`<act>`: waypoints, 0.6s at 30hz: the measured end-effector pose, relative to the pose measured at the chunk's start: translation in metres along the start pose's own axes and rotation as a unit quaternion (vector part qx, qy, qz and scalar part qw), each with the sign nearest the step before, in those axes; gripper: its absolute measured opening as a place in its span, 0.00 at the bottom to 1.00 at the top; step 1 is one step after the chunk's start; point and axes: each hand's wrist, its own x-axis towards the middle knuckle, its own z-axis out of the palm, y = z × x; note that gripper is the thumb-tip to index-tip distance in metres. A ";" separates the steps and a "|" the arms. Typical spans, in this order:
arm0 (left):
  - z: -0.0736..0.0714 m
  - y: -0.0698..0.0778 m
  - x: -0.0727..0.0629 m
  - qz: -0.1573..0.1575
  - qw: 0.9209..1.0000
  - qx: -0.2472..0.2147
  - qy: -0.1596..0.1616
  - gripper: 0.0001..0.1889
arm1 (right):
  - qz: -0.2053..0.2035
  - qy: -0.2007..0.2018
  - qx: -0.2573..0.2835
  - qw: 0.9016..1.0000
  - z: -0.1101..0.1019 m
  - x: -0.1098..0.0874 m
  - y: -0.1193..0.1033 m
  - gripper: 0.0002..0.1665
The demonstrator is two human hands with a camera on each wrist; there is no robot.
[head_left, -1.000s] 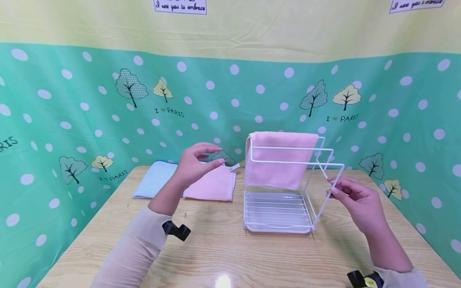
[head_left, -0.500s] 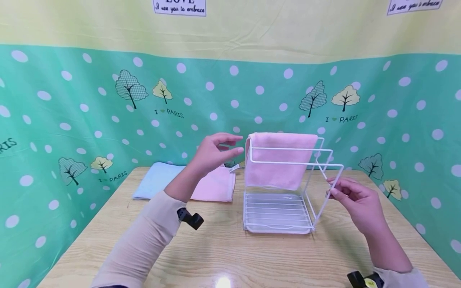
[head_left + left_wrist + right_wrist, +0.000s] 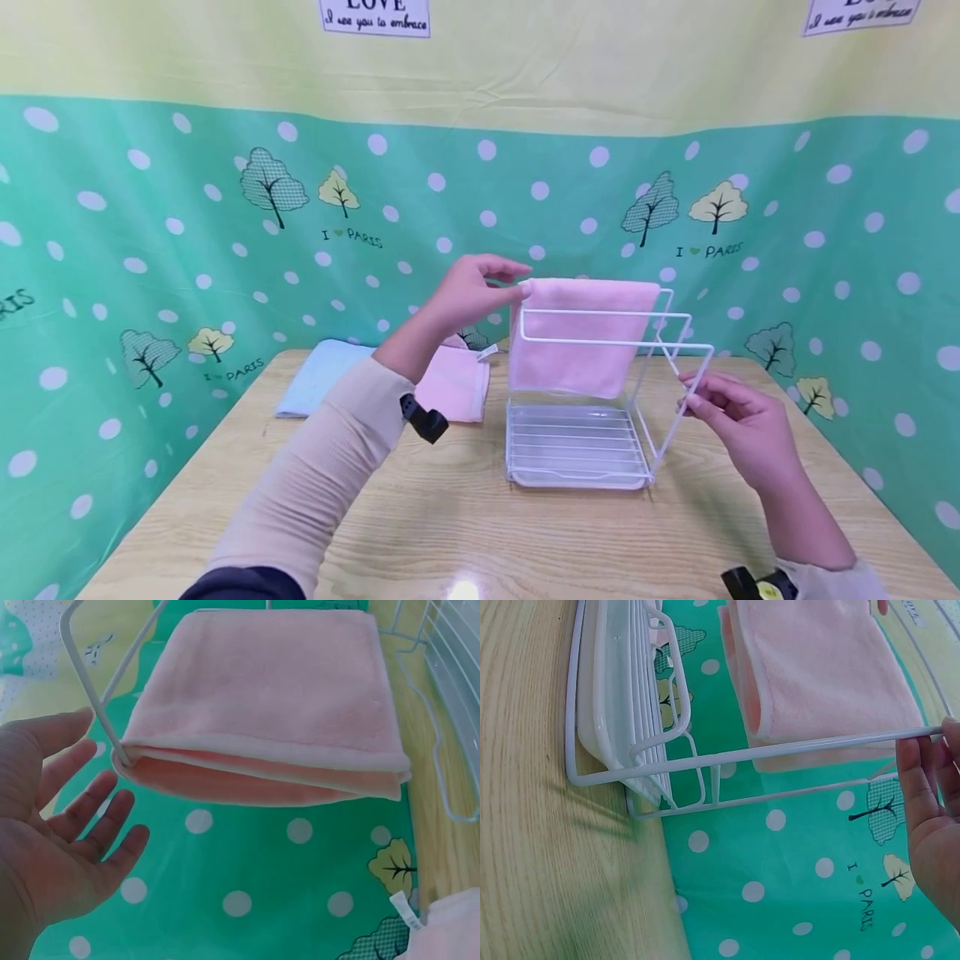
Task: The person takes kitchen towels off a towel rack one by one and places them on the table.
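A pink towel [image 3: 577, 342] hangs folded over the rear bar of a white wire rack [image 3: 617, 340]. My left hand [image 3: 480, 293] is at the towel's upper left corner, fingers spread and relaxed. In the left wrist view its thumb tip is right at the wire corner, with the other fingers of the left hand [image 3: 71, 825] below and nothing held. On the other side, my right hand [image 3: 746, 429] pinches the rack's front right upright between thumb and fingers. The right wrist view has the right hand [image 3: 934, 810] at its right edge, gripping that wire.
A second pink towel [image 3: 453, 387] with a white tag and a light blue towel [image 3: 318, 379] lie folded at the back left of the wooden table [image 3: 450, 533]. The rack's base holds a pale tray [image 3: 577, 479] under a wire grid. A green dotted curtain [image 3: 375, 208] stands behind.
My left hand has moved right and upward, from above the towels on the table to the rack's upper left corner. The right hand keeps its hold on the upright.
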 end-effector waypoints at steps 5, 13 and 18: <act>0.001 0.010 0.012 -0.006 0.999 0.025 -0.031 0.18 | -0.001 0.004 -0.006 1.000 -0.002 0.001 0.000 0.11; 0.003 0.017 0.022 0.000 0.992 0.072 -0.100 0.20 | -0.002 0.002 0.014 1.000 0.000 0.001 0.002 0.12; 0.008 0.020 0.026 0.011 0.988 0.114 -0.107 0.18 | -0.001 0.004 0.017 1.000 0.000 0.000 0.001 0.12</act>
